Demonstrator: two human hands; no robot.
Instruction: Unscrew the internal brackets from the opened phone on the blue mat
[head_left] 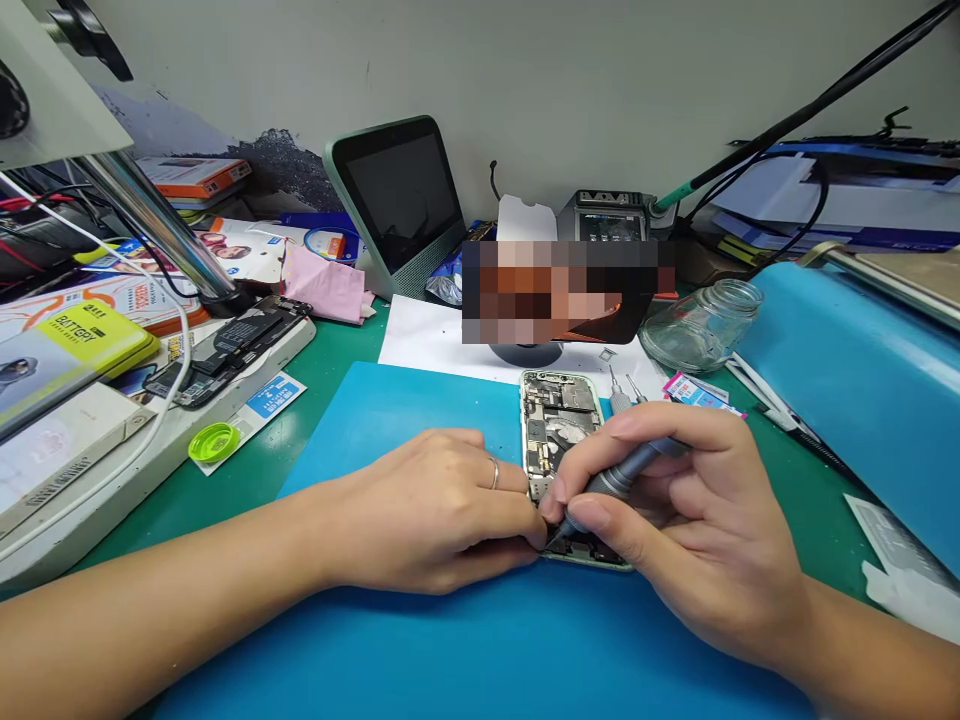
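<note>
An opened phone (562, 410) with bare inner parts and a pale green frame lies on the blue mat (420, 400). My left hand (442, 510), a ring on one finger, rests on the mat with its fingers closed at the phone's lower left edge. In my right hand (697, 530) is a grey screwdriver (619, 475), slanted, its thin tip down at the phone's lower left corner. Fingers of both hands cover part of the phone, so whether the tip sits in a screw cannot be made out. Two slim tools (616, 385) lie just beyond the phone.
A glass jar (705, 325) stands behind on the right, before a blue roll-like surface (862, 390). A tablet-like display (401, 200) stands at the back. To the left, another opened phone (232, 350) rests on a white microscope base (300, 335), near a green cap (214, 441).
</note>
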